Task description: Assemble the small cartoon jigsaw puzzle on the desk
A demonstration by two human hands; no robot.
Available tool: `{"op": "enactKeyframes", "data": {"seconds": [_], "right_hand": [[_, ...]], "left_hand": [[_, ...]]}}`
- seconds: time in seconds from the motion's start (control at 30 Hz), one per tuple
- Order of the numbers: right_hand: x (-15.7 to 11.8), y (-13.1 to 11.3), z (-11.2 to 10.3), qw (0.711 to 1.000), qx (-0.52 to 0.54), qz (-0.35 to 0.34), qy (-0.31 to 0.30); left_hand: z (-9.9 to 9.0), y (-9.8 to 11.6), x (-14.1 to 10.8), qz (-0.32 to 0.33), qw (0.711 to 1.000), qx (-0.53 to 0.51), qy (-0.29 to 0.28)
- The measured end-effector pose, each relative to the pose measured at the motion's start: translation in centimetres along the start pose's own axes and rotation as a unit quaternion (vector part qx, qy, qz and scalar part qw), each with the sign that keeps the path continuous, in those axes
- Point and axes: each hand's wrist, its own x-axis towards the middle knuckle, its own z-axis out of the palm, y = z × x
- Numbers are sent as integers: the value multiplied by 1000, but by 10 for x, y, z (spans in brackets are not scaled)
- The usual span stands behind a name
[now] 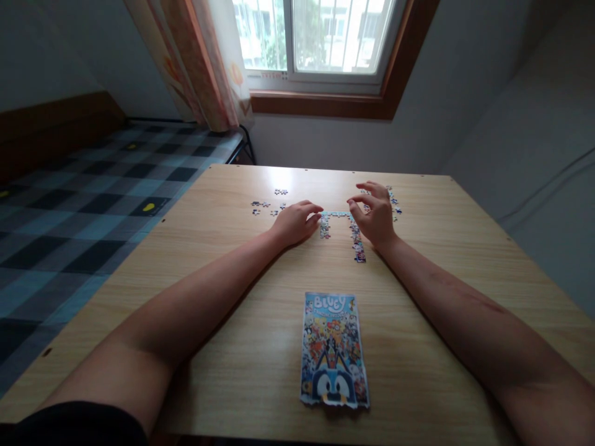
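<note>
Joined puzzle pieces (357,243) form a top strip with two arms running down, on the wooden table (260,310). My left hand (298,222) rests at the strip's left end, thumb and index finger close together near its corner; whatever lies between them is too small to make out. Above the strip's right end is my right hand (373,214), raised, its fingers curved and apart, with no piece visible in them. Loose pieces (281,192) lie left of and beyond my left hand. More loose pieces (395,201) lie partly hidden behind my right hand.
A colourful Bluey picture sheet (332,353) lies near the table's front edge. To the left stands a bed with a checked cover (149,170). Behind the table are a curtain (204,68) and a window (341,37).
</note>
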Motion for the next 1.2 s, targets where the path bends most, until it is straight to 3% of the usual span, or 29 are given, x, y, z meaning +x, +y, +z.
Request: {"op": "enactKeyframes", "data": {"seconds": [0.43,0.97,1.1,1.2], "right_hand": [[-1,-3,3,999,2,-13,34],[-2,-2,5,999,-17,-34,18],[-3,6,7,999,5,5,45],[-6,8,7,998,12,19,53]], "left_hand": [[-2,-13,2,23,993,-50,107],[-4,-13,-3,1,991,-58,123],[-16,-11,-5,9,990,-47,130],[-39,-16,1,-3,984,-47,173]]}}
